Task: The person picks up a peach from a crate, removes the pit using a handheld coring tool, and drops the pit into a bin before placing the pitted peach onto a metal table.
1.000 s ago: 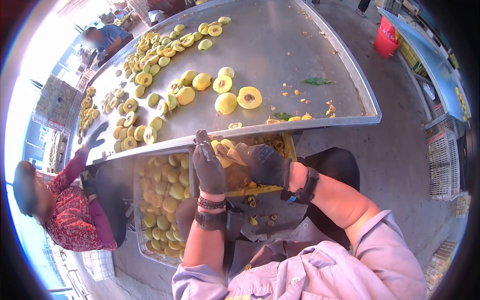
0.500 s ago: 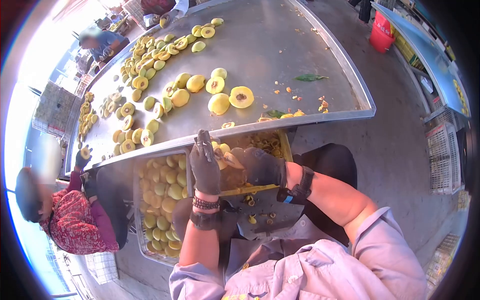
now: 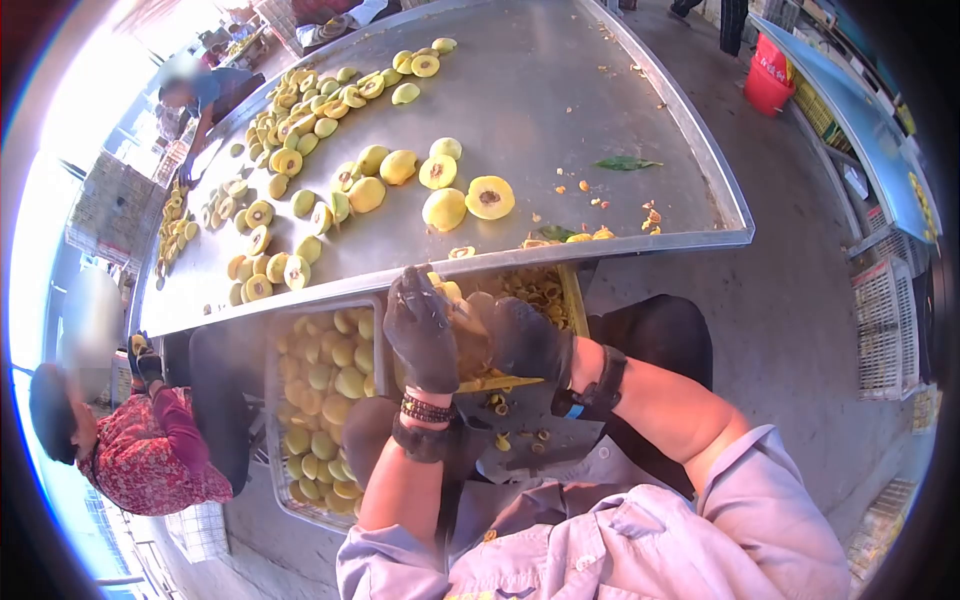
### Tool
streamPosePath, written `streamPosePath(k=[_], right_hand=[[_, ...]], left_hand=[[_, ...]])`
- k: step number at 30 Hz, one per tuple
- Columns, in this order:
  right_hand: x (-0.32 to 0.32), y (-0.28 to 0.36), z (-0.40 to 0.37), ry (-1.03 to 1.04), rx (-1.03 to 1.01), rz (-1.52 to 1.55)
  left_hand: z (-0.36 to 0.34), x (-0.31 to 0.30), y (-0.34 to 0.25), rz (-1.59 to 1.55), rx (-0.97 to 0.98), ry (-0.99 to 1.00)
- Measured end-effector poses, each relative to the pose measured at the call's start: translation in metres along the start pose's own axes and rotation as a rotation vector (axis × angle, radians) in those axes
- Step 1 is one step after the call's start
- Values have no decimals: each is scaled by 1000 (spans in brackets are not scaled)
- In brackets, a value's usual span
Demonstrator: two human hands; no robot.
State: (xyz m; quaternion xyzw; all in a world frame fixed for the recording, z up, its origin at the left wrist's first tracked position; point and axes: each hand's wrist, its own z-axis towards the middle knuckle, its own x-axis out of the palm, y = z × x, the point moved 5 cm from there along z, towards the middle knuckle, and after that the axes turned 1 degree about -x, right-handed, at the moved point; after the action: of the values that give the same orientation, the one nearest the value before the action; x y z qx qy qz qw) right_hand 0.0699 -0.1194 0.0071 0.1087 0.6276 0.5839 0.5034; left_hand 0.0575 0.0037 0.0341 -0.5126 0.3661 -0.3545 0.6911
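My left hand (image 3: 422, 335), in a dark glove, is closed at the table's front edge. A yellow peach half (image 3: 447, 290) shows at its fingertips, partly covered by the fingers. Close by on the right is my right hand (image 3: 525, 340), also gloved, its fingers curled inward; what they hold is blurred and hidden. Beneath both hands sits a yellow crate (image 3: 576, 300) with cut scraps in it. To the left, a pale crate (image 3: 377, 330) is full of peach halves (image 3: 330, 375).
Many halved peaches (image 3: 300, 125) lie across the metal table (image 3: 530, 110), whose rim (image 3: 690, 236) is raised. A leaf (image 3: 627, 163) and scraps lie there too. A co-worker (image 3: 150, 440) sits at left. A red bucket (image 3: 768, 85) and white crates (image 3: 886, 330) stand at right.
My left hand has turned and shifted slightly right, closer to my right hand, which stays nearly in place. The seated co-worker's hands have moved back from the table edge.
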Motion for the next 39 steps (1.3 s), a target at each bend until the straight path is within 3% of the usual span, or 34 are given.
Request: streamPosePath(k=[1, 3, 4, 5, 6, 7, 8, 9, 11, 13, 14, 15, 17, 18, 19, 21, 22, 23, 25, 26, 29, 30, 32, 33, 34, 35, 36, 37, 39], right_hand=[[-3, 2, 0, -4, -68, 72], [-8, -2, -5, -58, -190, 64], [-6, -3, -4, -74, -263, 77], [-1, -9, -2, -61, -264, 142], [4, -12, 1, -45, -262, 204], [-4, 2, -2, 63, 0, 470], [-10, 19, -11, 174, 278, 716], [-7, 17, -12, 177, 300, 801], [-4, 12, -16, 175, 360, 967], [-3, 7, -19, 204, 436, 1091], [-2, 4, -21, 214, 477, 1153], [-3, 3, -22, 210, 457, 1211], [2, 0, -22, 215, 415, 1335], [3, 1, -18, 212, 397, 1296], [3, 5, -17, 185, 403, 1225], [-2, 16, -19, 119, 420, 1078], [-1, 8, -20, 291, 410, 1071], [2, 1, -21, 329, 430, 748], [5, -16, -27, 389, 442, 100], [15, -48, -31, 408, 6, -434], [30, -61, -40, 595, 230, -621], [31, -47, -40, 522, 153, -534], [40, -52, -41, 507, 115, -525], [44, -54, -40, 498, 97, -522], [48, -55, -38, 541, 111, -533], [51, -55, -34, 577, 125, -547], [55, -54, -33, 613, 143, -560], [59, -49, -31, 610, 94, -530], [63, -42, -27, 578, 15, -487]], left_hand=[[0, 0, 1, -35, -54, 8], [-1, 7, -8, 797, 626, -25], [-2, 6, -4, 740, 668, -62], [-1, 5, -4, 535, 516, -22], [1, 5, -8, 346, 162, 60], [-1, 5, -4, 91, 261, 27], [3, 10, -7, 396, 536, -4], [3, 11, -8, 459, 476, -16], [7, 15, 7, 43, 30, 72], [7, 17, 4, 181, 248, 114], [11, 21, 24, 18, 38, 179], [11, 22, 27, 20, 105, 143], [13, 23, 25, 341, 271, 98], [17, 19, 23, 195, 82, 102], [16, 16, 14, 426, 434, 73], [31, -16, 7, 171, 285, -70], [37, -45, -5, 368, 507, -198], [35, -81, -19, 563, 728, -321], [57, -169, 14, 457, 267, -231], [44, -206, 9, 746, 501, -271], [-17, -291, 37, 1514, 686, -71], [-39, -327, 72, 1320, 494, -206], [-103, -354, 114, 1420, 311, -179], [-143, -359, 135, 1501, 207, -307], [-165, -345, 129, 1296, -151, -222], [-187, -329, 132, 1219, 138, -115], [-210, -316, 146, 1011, 70, -111], [-214, -298, 136, 1058, 58, -34], [-216, -284, 145, 972, -152, 45]])
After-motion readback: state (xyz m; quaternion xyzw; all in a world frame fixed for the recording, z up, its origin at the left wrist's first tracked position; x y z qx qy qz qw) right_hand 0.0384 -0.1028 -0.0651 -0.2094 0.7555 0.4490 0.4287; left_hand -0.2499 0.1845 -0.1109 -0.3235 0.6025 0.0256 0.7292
